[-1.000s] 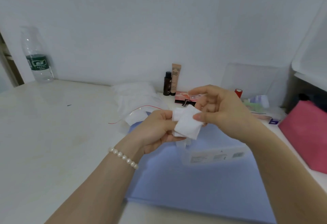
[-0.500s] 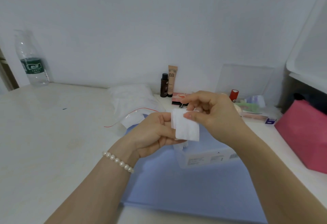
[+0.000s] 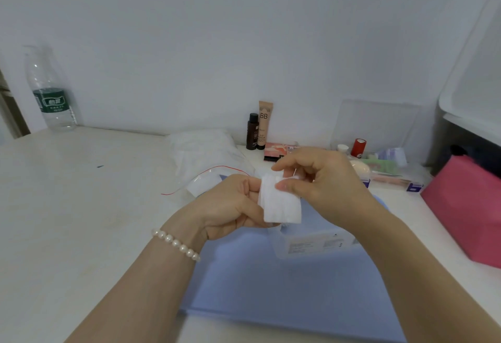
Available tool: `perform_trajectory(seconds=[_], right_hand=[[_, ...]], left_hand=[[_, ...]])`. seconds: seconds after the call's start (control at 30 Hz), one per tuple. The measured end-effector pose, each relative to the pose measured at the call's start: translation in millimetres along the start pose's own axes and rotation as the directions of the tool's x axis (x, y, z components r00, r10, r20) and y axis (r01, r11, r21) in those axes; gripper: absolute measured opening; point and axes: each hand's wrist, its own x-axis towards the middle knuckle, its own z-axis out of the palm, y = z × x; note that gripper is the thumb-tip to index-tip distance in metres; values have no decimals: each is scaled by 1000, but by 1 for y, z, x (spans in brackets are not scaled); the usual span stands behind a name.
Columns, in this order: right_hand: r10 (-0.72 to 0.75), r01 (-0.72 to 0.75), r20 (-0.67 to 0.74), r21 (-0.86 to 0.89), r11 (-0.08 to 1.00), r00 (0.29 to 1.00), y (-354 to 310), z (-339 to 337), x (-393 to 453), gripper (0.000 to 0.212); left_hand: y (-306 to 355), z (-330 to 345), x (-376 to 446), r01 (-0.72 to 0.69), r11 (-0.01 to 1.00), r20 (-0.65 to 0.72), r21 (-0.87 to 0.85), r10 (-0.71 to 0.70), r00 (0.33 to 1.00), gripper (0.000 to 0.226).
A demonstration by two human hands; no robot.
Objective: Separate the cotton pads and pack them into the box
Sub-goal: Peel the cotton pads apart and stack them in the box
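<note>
**At frame centre, a small stack of pads held above the box**

Head view: at the middle of the frame both hands meet over the blue mat (image 3: 271, 288). The left hand (image 3: 230, 204) grips the cotton pads (image 3: 282, 204) along their left edge, fingers curled behind them and thumb in front. The right hand (image 3: 322, 180) pinches the upper right corner between thumb and forefinger, its other fingers loosely bent above.

The stack hangs upright, its long axis running top to bottom of the frame, its face toward the camera. The clear box (image 3: 311, 245) lies directly below and slightly right of the pads, partly hidden by the right forearm, so the right hand is the nearer one to it. The peel probably runs rightward off the top corner, then down into the box.

Counts: two hands and one box. How many pads the one stack holds cannot be told. One plastic bag (image 3: 206, 158) with a red seal line lies at upper left of the hands, on the table (image 3: 81, 207).
</note>
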Motion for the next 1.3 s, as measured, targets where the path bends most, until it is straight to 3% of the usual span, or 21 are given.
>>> perform_trajectory(seconds=[0.23,0.37,0.5,0.6,0.67,0.73,0.83,0.93,1.03,1.13,1.23,1.3], right_hand=[[-26,24,-42,-38,999,999,5,4,1,22],[-95,89,-184,-41,995,978,6,9,2,25],[-109,84,-371,-83,993,922,7,20,1,20],[-107,111,-478,-19,994,872,2,23,-1,8],[-41,66,-407,47,997,912,-3,25,-3,15],[-24,33,-238,35,999,971,-9,33,-8,15],[-80,81,28,-67,994,996,-22,59,-15,21],[-50,83,244,-130,988,969,-31,89,-18,31],[-13,82,324,-203,976,946,-28,119,-10,31],[103,13,315,-344,939,943,-26,132,9,21],[193,-51,351,-375,926,916,-31,136,27,17],[213,38,422,-513,858,881,-31,145,35,20]], left_hand=[[0,-3,-1,-3,997,72,-83,9,997,46],[6,-5,-7,-10,980,81,-201,27,996,33],[12,-7,-8,-53,983,-108,-175,35,994,37],[19,-23,-11,-215,954,-374,-208,126,919,32],[24,-36,-15,-325,919,-519,-223,170,837,27],[27,-46,-21,-410,873,-577,-262,199,792,22],[31,-51,-28,-479,817,-547,-321,253,798,32],[34,-53,-33,-495,784,-471,-374,300,830,40],[34,-59,-35,-526,754,-482,-393,318,816,31],[30,-65,-31,-507,808,-614,-299,245,751,17],[27,-70,-28,-482,840,-697,-249,191,691,12],[27,-72,-28,-501,824,-716,-265,180,674,11]])
